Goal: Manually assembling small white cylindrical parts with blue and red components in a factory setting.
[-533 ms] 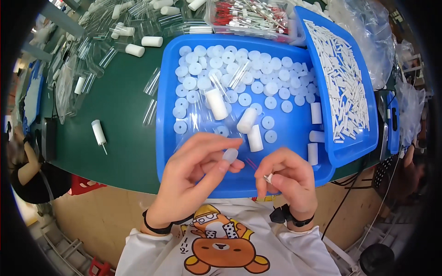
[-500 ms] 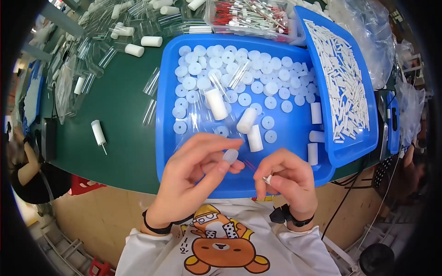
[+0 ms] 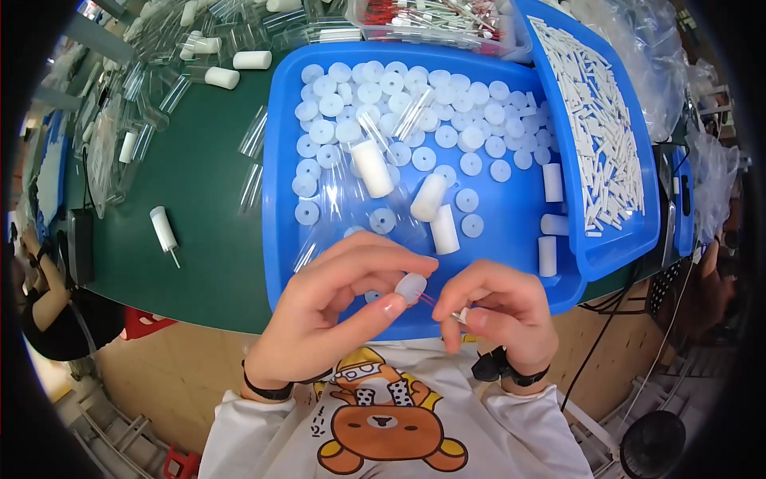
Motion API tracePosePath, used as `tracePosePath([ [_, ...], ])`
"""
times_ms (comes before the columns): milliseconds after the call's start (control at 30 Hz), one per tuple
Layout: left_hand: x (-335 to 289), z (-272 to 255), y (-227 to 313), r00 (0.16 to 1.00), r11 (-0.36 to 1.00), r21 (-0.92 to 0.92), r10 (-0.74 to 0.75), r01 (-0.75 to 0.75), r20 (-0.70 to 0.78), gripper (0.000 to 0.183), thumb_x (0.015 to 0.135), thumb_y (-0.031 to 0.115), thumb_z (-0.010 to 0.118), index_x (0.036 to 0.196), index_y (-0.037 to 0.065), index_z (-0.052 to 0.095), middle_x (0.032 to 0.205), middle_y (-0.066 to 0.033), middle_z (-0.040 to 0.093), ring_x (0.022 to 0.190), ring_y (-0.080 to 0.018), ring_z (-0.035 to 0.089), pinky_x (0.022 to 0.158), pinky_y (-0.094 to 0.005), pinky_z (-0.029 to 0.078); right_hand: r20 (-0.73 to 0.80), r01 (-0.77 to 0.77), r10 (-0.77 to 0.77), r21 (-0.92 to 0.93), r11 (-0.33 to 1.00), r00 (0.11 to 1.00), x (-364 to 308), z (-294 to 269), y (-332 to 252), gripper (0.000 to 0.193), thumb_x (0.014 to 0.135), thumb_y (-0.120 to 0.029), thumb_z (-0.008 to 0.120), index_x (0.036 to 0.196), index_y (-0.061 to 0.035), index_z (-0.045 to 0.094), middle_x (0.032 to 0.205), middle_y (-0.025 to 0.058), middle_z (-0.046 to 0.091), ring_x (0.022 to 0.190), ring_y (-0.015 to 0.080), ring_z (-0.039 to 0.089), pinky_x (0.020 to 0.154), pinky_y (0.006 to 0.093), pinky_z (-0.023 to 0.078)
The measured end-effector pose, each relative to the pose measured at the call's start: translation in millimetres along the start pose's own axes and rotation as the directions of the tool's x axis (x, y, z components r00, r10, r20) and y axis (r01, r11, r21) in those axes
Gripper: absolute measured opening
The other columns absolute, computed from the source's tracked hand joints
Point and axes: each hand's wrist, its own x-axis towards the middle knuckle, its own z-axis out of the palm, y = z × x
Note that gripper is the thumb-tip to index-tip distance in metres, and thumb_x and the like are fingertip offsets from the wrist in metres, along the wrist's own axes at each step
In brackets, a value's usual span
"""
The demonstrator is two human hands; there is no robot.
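Note:
Between the thumb and fingers of my left hand (image 3: 343,299) is a translucent white disc (image 3: 411,287), held over the near part of a blue tray (image 3: 503,267). Just to its right, my right hand (image 3: 503,307) pinches a small white connector (image 3: 460,316). Thin red wires (image 3: 426,298) run from the connector toward the disc and meet its face; whether they pass through its hole I cannot tell. Beyond my hands, many similar discs (image 3: 423,158) with centre holes lie in the tray, along with white cylinders (image 3: 445,230) and clear tubes (image 3: 339,203).
A second blue tray (image 3: 650,215) full of short white sticks overlaps the right side. Behind stands a clear box (image 3: 435,36) of red-and-white wired parts. Clear tubes and white cylinders heap at the far left. One white cylinder with a pin (image 3: 163,229) lies on the green table (image 3: 199,279).
The left hand's disc has turned its face more toward the right hand and shifted slightly right. The red wires' ends now meet the disc. The whole view has shifted slightly.

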Motion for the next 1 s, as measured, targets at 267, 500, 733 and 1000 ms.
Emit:
tracePosePath([
  [267,-1,1,-1,0.999,1.0,-0.007,0.029,-0.029,-0.019,0.031,0.08,-0.006,0.057,0.11,-0.01,0.057,0.109,-0.016,0.049,0.102,-0.0208,0.051,0.088,-0.033,0.045,-0.067,-0.016,0.019,0.039,0.999,0.998,0,4,-1,0.025,0.086,0.007,0.041,0.107,0.005,0.055,0.093,0.0087,0.058,0.071,0.0128,0.058,0.066,0.0252,0.042],
  [500,0,-2,-4,0.996,0.975,0.206,0.081,-0.088,0.043,0.032,0.077,-0.007,0.061,0.109,-0.007,0.059,0.109,-0.0136,0.051,0.1,-0.02,0.053,0.086,-0.0318,0.046,-0.048,0.041,-0.047,-0.121,0.992,0.998,3,5,6,0.023,0.087,0.005,0.044,0.107,0.0028,0.056,0.088,0.0068,0.059,0.071,0.011,0.058,0.062,0.023,0.041],
  [733,1,0,-6,0.995,0.969,0.225,0.087,-0.098,0.057,0.031,0.079,-0.008,0.062,0.109,-0.007,0.059,0.109,-0.0136,0.051,0.097,-0.0197,0.055,0.084,-0.0312,0.049,-0.253,0.173,-0.232,-0.237,0.956,0.939,7,17,18,0.024,0.083,0.006,0.058,0.107,0.0018,0.056,0.085,0.0073,0.064,0.073,0.0088,0.059,0.065,0.0224,0.044],
  [1000,-1,0,-8,0.994,0.975,0.197,0.105,-0.101,-0.009,0.029,0.08,-0.009,0.061,0.109,-0.007,0.059,0.111,-0.0167,0.053,0.1,-0.0214,0.057,0.083,-0.031,0.05,-0.257,0.072,-0.367,-0.726,0.684,0.894,3,22,10,0.02,0.076,0.003,0.07,0.095,0.004,0.063,0.083,0.0121,0.068,0.066,0.0178,0.064,0.057,0.0263,0.049],
])
